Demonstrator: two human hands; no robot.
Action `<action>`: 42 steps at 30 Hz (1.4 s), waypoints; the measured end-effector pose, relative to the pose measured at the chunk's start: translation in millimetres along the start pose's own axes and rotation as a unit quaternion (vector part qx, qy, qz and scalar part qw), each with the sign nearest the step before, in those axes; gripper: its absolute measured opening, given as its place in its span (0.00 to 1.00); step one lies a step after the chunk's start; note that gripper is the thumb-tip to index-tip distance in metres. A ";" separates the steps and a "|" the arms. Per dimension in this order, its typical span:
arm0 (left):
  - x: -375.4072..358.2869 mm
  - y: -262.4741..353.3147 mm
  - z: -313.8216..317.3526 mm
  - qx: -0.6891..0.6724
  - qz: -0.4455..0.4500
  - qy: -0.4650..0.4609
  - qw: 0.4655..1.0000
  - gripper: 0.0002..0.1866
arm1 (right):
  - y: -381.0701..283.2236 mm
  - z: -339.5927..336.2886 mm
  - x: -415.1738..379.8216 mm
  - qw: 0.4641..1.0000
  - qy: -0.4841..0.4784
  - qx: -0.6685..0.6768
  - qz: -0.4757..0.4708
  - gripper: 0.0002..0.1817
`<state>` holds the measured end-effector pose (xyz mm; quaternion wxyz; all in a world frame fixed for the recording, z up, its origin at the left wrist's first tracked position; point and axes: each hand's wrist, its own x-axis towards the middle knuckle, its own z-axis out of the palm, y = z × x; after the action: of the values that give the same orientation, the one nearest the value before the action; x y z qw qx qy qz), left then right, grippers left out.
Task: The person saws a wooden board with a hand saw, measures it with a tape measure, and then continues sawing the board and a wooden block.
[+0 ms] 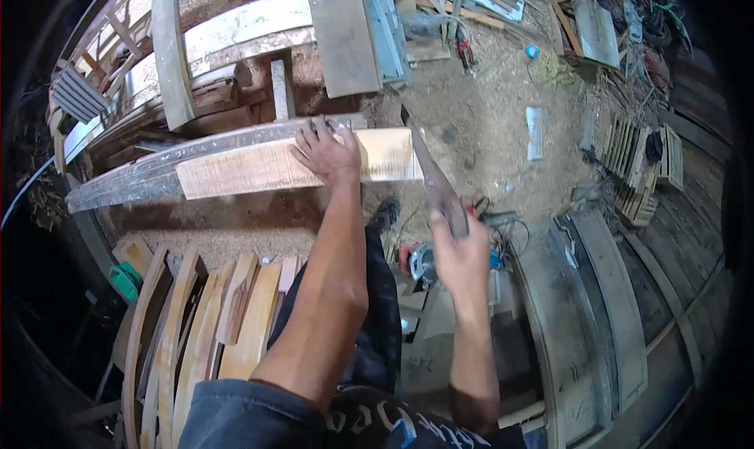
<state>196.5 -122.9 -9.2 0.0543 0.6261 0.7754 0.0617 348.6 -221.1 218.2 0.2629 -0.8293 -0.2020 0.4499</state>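
A pale wooden board (259, 166) lies across a long grey beam (141, 184). My left hand (326, 151) rests on the board's top face with its fingers spread. My right hand (459, 253) is wrapped round the handle of a hand saw (432, 166). The saw's blade crosses the board near its right end, pointing away from me. A thin strip of wood shows just past the blade. Part of the saw's handle is hidden by my fingers.
Several cut boards (255, 323) stand at the lower left, near a green object (124, 280). A circular saw (422, 262) sits on the floor below the work. Long planks (609, 292) lie at the right; wood crates (640, 162) and scrap lie beyond.
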 end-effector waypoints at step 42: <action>-1.1 -4.4 6.1 -0.049 0.026 -0.014 0.998 0.27 | 147.5 -1.1 -102.7 0.943 0.175 0.207 -0.193 0.11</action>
<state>193.5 -124.7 -15.9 0.0941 0.6437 0.7538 0.0922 311.3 -395.2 193.3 0.5419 -0.7672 -0.2109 0.2707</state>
